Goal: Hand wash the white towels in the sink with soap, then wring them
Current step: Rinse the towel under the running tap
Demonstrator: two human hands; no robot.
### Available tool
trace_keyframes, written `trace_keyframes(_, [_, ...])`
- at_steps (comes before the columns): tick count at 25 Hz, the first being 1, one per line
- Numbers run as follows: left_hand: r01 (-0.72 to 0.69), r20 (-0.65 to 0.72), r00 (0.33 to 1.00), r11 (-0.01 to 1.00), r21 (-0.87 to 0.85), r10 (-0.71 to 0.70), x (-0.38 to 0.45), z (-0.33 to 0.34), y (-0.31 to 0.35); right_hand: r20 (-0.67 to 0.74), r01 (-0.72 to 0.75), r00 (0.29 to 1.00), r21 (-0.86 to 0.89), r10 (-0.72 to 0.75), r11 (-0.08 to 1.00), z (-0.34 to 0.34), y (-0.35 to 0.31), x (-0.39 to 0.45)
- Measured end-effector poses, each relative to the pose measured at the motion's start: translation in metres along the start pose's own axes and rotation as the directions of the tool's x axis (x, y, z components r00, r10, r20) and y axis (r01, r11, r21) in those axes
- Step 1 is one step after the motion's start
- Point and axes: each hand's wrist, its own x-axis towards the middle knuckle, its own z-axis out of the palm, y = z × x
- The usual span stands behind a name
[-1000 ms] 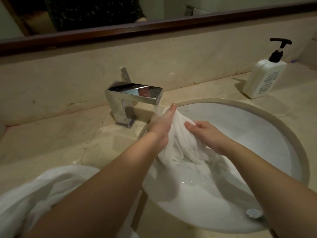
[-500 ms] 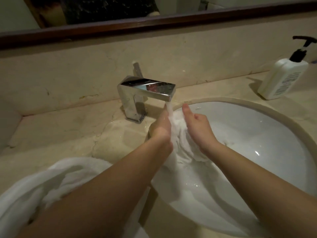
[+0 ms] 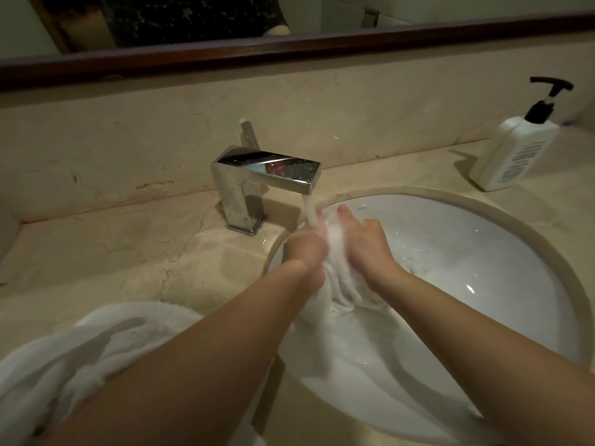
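— Where is the towel that is being washed?

— The wet white cloth towel is at the far left part of the round white ceramic sink, under the square chrome faucet. A stream of water falls from the spout onto its bunched top. Its lower part hangs down and spreads on the near side of the basin.

— And the hands?

— The left hand presses the towel from the left and the right hand from the right, with the cloth squeezed between them. The fingers seem to curl into the fabric, but the picture is blurred there, so I am not fully sure of each finger.

— Is there another towel?

— Yes, a second crumpled white towel lies on the beige marble counter, near and left, partly under the left forearm.

— What else?

— A white pump bottle with black nozzle stands far right on the counter, well apart from the hands. A dark wooden mirror frame runs along the wall behind.
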Motion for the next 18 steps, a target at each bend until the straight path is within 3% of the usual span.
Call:
trace_keyframes(3, [0.025, 0.123, 0.992, 0.997, 0.074, -0.034, 0.017, 0.004, -0.017, 0.045, -0.007, 0.999, -0.013, 0.008, 1.000, -0.026, 0.004, 0.010])
trace_keyframes(5, [-0.020, 0.208, 0.978, 0.969, 0.246, -0.032, 0.006, 0.007, -0.014, 0.052, 0.011, 0.999, -0.116, -0.005, 0.993, -0.048, 0.012, 0.018])
trace_keyframes(7, [-0.189, 0.277, 0.960, 0.796, 0.576, 0.028, -0.011, 0.009, -0.006, 0.024, 0.052, 0.999, -0.476, -0.046, 0.878, -0.068, 0.027, 0.021])
trace_keyframes(9, [-0.298, 0.282, 0.953, 0.497, 0.815, 0.109, -0.010, 0.013, -0.011, 0.060, 0.100, 0.995, -0.744, -0.084, 0.661, -0.079, 0.039, 0.017])
trace_keyframes(11, [-0.369, 0.345, 0.929, 0.288, 0.884, 0.131, -0.012, 0.017, -0.016, 0.137, 0.087, 0.990, -0.807, 0.042, 0.584, -0.080, 0.048, 0.014])
trace_keyframes(13, [-0.394, 0.389, 0.919, 0.195, 0.898, 0.066, -0.007, 0.015, -0.022, 0.179, 0.076, 0.976, -0.819, 0.127, 0.569, -0.080, 0.053, 0.015])
trace_keyframes(15, [-0.408, 0.409, 0.911, 0.237, 0.882, 0.047, 0.002, 0.011, -0.025, 0.189, 0.095, 0.979, -0.764, 0.081, 0.638, -0.083, 0.057, 0.018])
trace_keyframes(18, [-0.339, 0.345, 0.933, 0.561, 0.756, 0.099, 0.009, 0.010, -0.019, 0.162, 0.032, 0.985, -0.481, 0.053, 0.876, -0.089, 0.054, 0.014])
